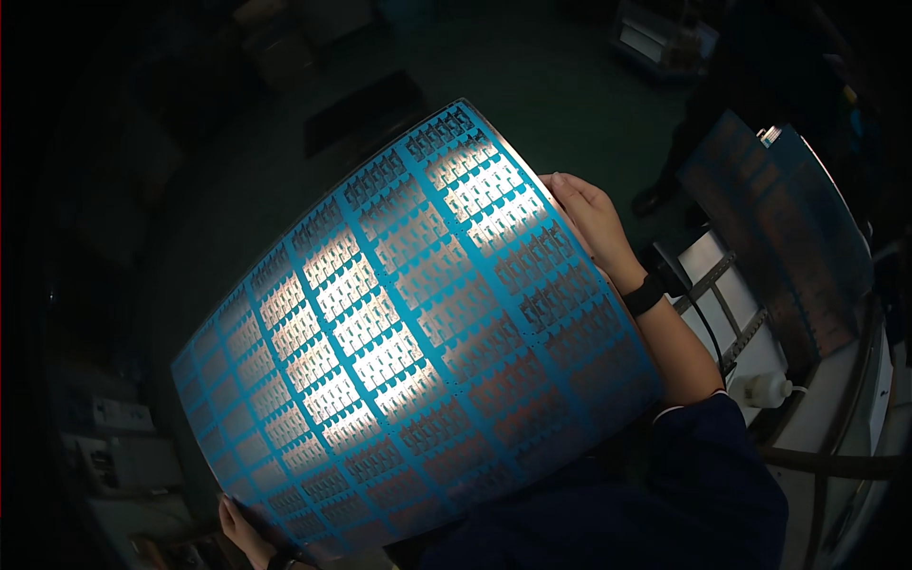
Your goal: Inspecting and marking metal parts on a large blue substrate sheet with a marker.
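Between my hands is a large, thin circuit board panel [432, 328], tilted and bathed in light. Blue lines divide its coppery face into a grid of small repeated circuit patterns, and a bright reflection crosses the middle. My right hand [594, 223] is closed on the panel's right edge, with some fingers hidden behind it. At the lower left corner my left hand [245, 532] grips the edge, only partly in view. A dark band circles my right wrist.
To the right, more blue and copper panels [788, 237] stand upright beside a white surface with metal strips [712, 280]. A small white bottle [765, 389] sits below them. A dark mat [366, 109] lies on the green floor. Boxy equipment [123, 456] is dim at left.
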